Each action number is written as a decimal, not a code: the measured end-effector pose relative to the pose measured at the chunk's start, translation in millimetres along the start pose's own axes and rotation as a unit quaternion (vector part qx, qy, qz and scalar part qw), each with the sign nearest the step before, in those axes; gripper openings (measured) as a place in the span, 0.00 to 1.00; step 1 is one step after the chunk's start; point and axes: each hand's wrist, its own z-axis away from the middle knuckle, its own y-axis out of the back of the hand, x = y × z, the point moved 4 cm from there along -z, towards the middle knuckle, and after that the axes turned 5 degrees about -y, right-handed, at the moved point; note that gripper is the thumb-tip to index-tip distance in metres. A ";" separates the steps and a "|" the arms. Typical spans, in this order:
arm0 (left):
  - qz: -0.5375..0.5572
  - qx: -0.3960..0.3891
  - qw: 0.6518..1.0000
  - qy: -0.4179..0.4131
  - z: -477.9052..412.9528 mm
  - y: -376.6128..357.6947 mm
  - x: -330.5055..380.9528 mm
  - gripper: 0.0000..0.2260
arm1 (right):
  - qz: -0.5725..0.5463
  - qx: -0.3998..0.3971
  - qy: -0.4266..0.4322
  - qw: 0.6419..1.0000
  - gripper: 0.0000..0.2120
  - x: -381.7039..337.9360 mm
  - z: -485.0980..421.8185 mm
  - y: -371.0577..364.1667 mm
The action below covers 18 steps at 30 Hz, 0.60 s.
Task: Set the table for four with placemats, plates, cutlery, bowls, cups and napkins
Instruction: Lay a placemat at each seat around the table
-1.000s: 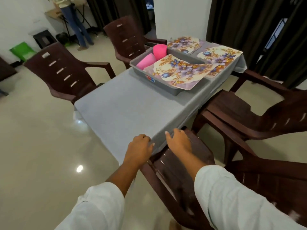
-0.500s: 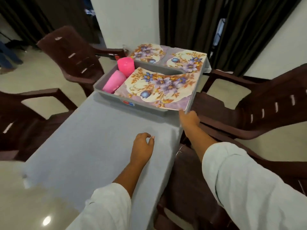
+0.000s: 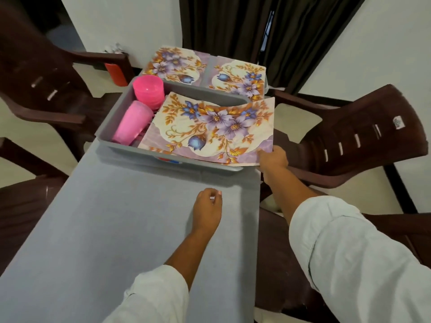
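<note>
Grey cloth covers the long table (image 3: 116,229) under us, with dark brown plastic chairs (image 3: 361,136) on both sides and dark curtains (image 3: 233,24) behind the far end. Our right hand (image 3: 274,157) is the nearer one to the job: its fingers curl round the near right corner of the top placemat (image 3: 210,127), which spreads away from them to the left and beyond. The mat lies across the grey bin (image 3: 112,136), sagging a little into it and jutting past its right rim, its long axis running crosswise to the table, leftward from our fingertips. It is a thin, bendy sheet printed with purple and blue flowers, orange leaves and a cream panel on lilac. Our left hand (image 3: 206,209) hovers low over bare cloth, well short of the bin, fingers loosely curled and holding nothing. Further left of the gripping fingers, inside the bin, lie the pink cups (image 3: 131,123) on their side and a stack of pink bowls (image 3: 148,90). Beyond the bin, two placemats (image 3: 173,64) are already laid flat side by side at the far end. We judge the next move is to draw this mat back toward us onto the bare cloth.
</note>
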 end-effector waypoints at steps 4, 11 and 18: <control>0.029 -0.012 1.000 -0.003 -6.9 -2.3 13.5 0.12 | 0.017 0.029 0.033 0.999 0.15 -6.2 17.7 11.2; 0.055 -0.009 0.998 -0.030 5.1 -7.3 48.6 0.09 | 0.013 0.101 0.076 0.992 0.11 -14.4 41.8 49.6; 0.228 -0.053 0.972 0.019 22.5 -11.6 94.1 0.13 | -0.210 0.036 0.050 0.976 0.03 -19.8 78.3 82.1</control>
